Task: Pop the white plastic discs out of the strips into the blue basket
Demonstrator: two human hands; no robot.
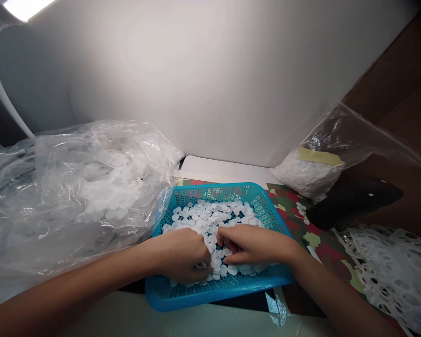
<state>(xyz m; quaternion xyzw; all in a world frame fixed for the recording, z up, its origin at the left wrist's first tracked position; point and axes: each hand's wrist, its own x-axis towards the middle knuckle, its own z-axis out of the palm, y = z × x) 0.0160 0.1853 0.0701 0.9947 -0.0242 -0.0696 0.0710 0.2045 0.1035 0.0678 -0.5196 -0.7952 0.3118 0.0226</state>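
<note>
A blue plastic basket point(217, 292) with latticed walls holds many small, thin white plastic discs point(215, 217). My left hand point(185, 255) is in its front left part, fingers curled closed, with some white discs showing between thumb and forefinger. To the right of it, my right hand point(250, 243) reaches low over the discs. Its forefinger is bent and stands apart from the thumb, with nothing visible gripped between them; the other fingers are curled under and partly hidden.
A large clear plastic bag point(126, 224) of white discs lies left. Another bag point(305, 178) with a yellow label stands at back right. Near it are a black object point(354, 201) and a pile of perforated white plastic sheets point(400, 276). A lamp point(3, 89) rises at left.
</note>
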